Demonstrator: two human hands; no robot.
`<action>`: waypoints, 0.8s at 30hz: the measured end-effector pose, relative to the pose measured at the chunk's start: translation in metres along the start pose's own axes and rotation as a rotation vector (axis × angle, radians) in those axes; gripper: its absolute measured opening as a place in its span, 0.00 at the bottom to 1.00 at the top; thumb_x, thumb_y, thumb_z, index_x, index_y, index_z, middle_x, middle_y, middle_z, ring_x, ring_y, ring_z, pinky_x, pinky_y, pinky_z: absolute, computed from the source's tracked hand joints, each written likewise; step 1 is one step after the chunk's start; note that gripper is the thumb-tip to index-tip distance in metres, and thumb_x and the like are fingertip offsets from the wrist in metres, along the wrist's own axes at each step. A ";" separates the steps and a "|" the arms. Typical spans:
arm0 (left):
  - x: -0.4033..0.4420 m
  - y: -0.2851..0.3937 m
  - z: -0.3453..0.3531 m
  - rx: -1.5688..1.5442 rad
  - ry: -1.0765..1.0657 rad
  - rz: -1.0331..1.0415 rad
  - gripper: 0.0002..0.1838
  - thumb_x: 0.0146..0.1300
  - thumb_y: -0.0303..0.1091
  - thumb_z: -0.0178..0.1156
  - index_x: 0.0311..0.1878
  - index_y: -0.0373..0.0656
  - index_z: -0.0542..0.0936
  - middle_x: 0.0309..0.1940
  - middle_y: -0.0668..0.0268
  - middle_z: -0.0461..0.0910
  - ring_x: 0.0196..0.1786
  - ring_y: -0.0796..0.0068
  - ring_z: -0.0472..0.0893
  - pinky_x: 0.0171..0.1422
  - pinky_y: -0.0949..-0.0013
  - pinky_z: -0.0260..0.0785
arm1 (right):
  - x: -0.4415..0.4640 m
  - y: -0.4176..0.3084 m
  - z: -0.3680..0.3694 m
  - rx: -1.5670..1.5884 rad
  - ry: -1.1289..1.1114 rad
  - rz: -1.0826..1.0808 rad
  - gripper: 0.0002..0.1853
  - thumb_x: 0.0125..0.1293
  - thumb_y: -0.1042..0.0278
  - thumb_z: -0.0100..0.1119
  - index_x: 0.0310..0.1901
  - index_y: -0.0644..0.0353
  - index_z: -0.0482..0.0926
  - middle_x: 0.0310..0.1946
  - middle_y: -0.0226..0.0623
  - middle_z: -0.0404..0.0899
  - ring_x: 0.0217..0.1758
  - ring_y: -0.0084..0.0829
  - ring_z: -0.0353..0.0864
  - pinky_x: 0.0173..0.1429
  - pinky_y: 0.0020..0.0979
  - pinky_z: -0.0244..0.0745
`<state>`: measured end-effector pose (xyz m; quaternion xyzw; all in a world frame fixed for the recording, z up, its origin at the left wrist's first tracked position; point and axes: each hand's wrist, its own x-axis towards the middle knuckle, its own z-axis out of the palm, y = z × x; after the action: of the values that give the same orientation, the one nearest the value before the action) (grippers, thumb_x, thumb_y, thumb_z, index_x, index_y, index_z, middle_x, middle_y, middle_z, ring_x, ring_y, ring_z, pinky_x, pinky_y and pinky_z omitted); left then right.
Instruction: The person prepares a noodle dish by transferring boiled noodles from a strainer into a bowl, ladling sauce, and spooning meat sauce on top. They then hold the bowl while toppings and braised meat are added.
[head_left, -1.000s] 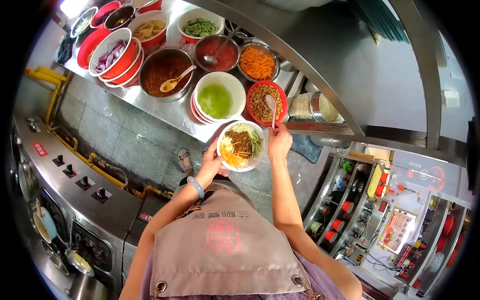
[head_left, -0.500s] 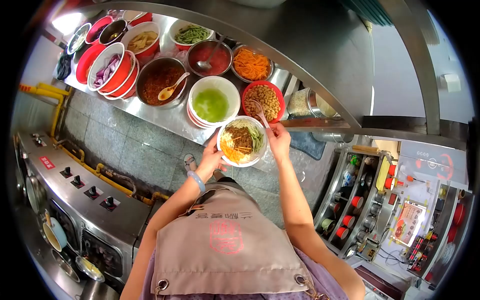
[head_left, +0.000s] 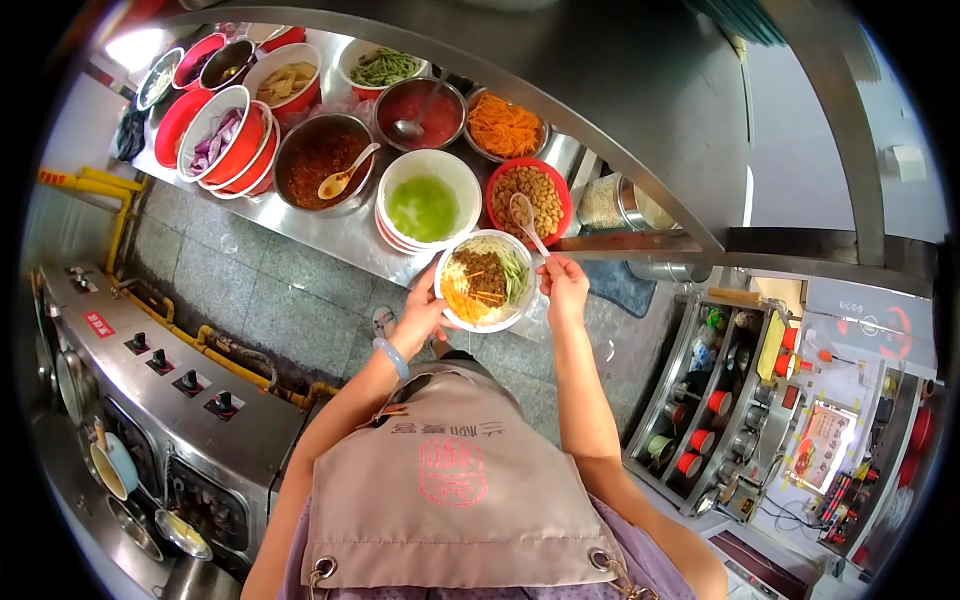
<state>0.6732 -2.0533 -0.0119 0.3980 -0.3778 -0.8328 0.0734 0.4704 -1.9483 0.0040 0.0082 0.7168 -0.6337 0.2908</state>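
My left hand (head_left: 424,310) grips the left rim of a white bowl (head_left: 462,322) holding shredded carrot, cucumber strips, pale shreds and a brown minced topping (head_left: 482,277). In my right hand (head_left: 564,285) is the handle of a pale spoon (head_left: 524,214). Its head lies over a red bowl of peanuts (head_left: 546,194), just beyond the white bowl. Left of the peanuts stands a white tub of green liquid (head_left: 426,200).
On the steel counter (head_left: 318,228) are a pot of red chili sauce (head_left: 310,160), a bowl of carrot shreds (head_left: 507,125) and a pot of red liquid (head_left: 432,118). A metal shelf (head_left: 640,110) overhangs the right side. The stove (head_left: 165,345) is at the left.
My right hand has moved slightly down and right. The spoon has turned, and its head sits more plainly over the peanuts. The white bowl stays almost in place.
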 end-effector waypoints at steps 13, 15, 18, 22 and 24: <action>0.001 0.010 -0.008 0.143 -0.017 -0.018 0.37 0.57 0.20 0.45 0.71 0.50 0.50 0.51 0.51 0.74 0.29 0.62 0.84 0.10 0.79 0.61 | -0.036 0.003 -0.043 -0.179 -0.279 -0.133 0.07 0.65 0.71 0.54 0.42 0.63 0.75 0.25 0.29 0.76 0.22 0.12 0.66 0.23 0.15 0.58; 0.000 0.012 -0.007 0.167 -0.015 -0.033 0.37 0.57 0.20 0.45 0.71 0.49 0.50 0.51 0.50 0.74 0.29 0.62 0.84 0.10 0.79 0.60 | -0.035 0.010 -0.044 -0.252 -0.276 -0.194 0.07 0.65 0.72 0.54 0.42 0.63 0.75 0.25 0.28 0.76 0.22 0.13 0.67 0.24 0.17 0.60; 0.000 0.015 -0.009 0.175 -0.039 -0.025 0.36 0.57 0.21 0.45 0.71 0.48 0.50 0.50 0.49 0.74 0.29 0.62 0.84 0.10 0.79 0.60 | -0.032 0.022 -0.040 -0.390 -0.251 -0.385 0.06 0.64 0.73 0.55 0.41 0.63 0.76 0.25 0.28 0.77 0.24 0.16 0.70 0.27 0.20 0.65; -0.001 0.021 -0.008 0.217 -0.053 -0.070 0.36 0.57 0.21 0.45 0.71 0.47 0.50 0.50 0.50 0.74 0.28 0.64 0.84 0.11 0.80 0.61 | -0.030 0.013 -0.039 -0.795 -0.205 -0.847 0.06 0.60 0.77 0.58 0.39 0.65 0.77 0.26 0.36 0.77 0.26 0.29 0.75 0.33 0.28 0.70; -0.002 0.022 -0.008 0.214 -0.083 -0.059 0.36 0.56 0.21 0.44 0.71 0.46 0.50 0.49 0.50 0.75 0.28 0.64 0.84 0.11 0.81 0.61 | -0.023 0.014 -0.042 -0.825 -0.223 -0.959 0.06 0.58 0.78 0.59 0.38 0.64 0.77 0.27 0.38 0.77 0.27 0.32 0.76 0.33 0.29 0.70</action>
<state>0.6762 -2.0728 0.0011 0.3797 -0.4555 -0.8051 -0.0099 0.4776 -1.8986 0.0028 -0.4917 0.7912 -0.3627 0.0274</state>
